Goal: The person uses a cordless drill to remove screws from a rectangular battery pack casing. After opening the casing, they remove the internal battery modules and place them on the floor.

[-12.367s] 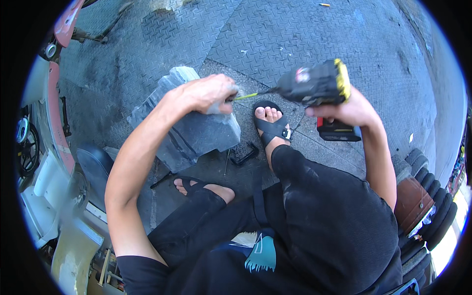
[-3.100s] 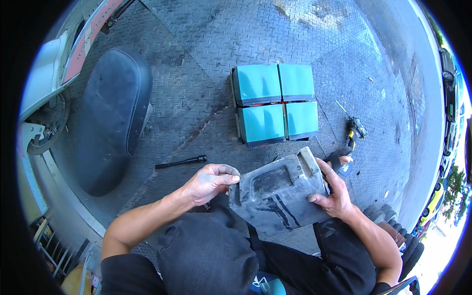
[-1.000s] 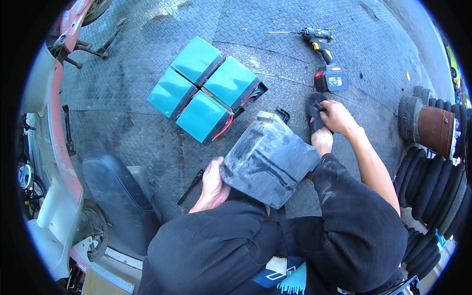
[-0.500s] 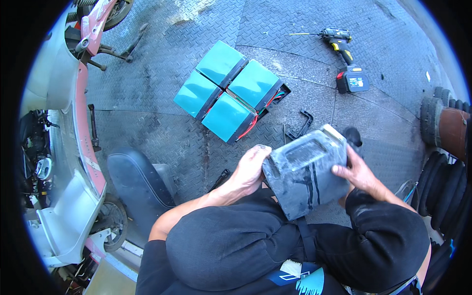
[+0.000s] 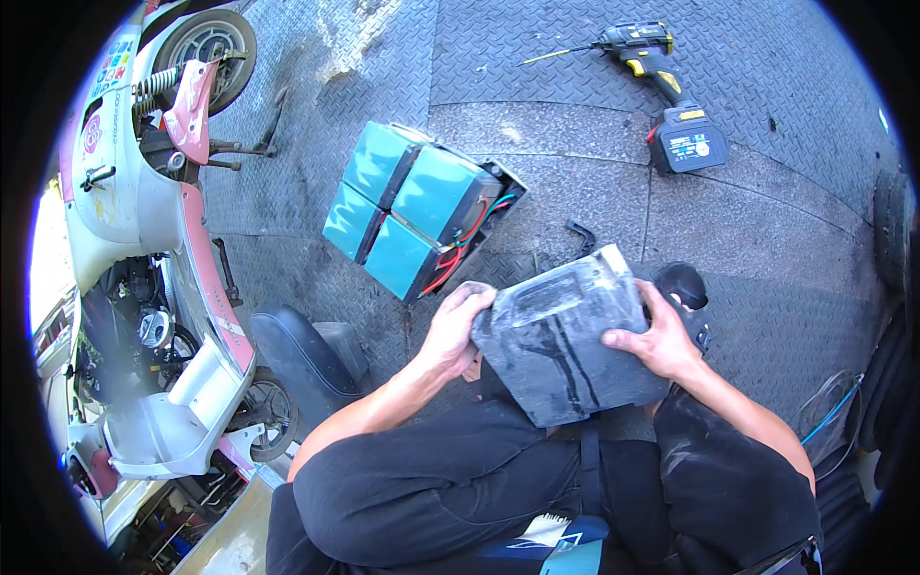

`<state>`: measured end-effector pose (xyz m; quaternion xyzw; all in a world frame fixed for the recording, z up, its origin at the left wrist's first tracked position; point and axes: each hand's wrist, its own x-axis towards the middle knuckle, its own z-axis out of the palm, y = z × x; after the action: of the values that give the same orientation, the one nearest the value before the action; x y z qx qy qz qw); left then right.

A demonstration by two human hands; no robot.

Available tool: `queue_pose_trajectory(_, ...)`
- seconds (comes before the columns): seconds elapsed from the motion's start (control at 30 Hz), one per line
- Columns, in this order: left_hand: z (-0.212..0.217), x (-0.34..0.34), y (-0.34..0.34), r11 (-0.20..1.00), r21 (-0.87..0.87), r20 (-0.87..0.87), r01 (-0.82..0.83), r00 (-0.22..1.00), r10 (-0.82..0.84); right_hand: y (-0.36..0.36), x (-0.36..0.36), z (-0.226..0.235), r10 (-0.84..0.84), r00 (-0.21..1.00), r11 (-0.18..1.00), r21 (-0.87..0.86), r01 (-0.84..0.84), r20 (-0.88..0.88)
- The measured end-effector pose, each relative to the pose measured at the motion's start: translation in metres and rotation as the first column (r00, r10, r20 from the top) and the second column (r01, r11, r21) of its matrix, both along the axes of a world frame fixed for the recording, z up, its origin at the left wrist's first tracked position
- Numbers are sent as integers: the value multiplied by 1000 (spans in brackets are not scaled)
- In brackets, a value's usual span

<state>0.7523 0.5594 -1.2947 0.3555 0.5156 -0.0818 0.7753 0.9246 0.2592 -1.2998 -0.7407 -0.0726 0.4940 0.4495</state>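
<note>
Case [image 5: 573, 350], dusty black, has left hand [image 5: 454, 331] pinching its left edge and right hand [image 5: 665, 342] clasping its right side, near teal-topped blocks [image 5: 436, 198]

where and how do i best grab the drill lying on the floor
Probably best by the handle of the drill, from its right with the right hand: the handle is the narrow stretch between motor head and wide battery, the drill lies on its side, and its long bit points left. That hand is on the grey cover.
</note>
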Motion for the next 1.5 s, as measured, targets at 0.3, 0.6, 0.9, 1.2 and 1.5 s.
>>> queue_pose_trajectory(0.3,29,-34,-2,987,152,-150,-60,985,83,26,15,-16,221,975,970,100,-223,30)
queue_pose_trajectory(0.6,27,-58,-34,954,187,-195,-234,943,270,30,23,-32,407,909,895,159,-417,95)
queue_pose_trajectory(0.9,25,-54,-38,945,245,-224,-215,936,271,32,22,-34,409,909,900,130,-416,79)
queue_pose_trajectory(1.2,17,-63,-36,948,255,-220,-192,943,251,31,22,-32,405,910,903,112,-414,91)
queue_pose_trajectory(1.5,5,-63,-39,890,23,-190,-456,872,451,30,22,-33,389,914,905,138,-402,114)
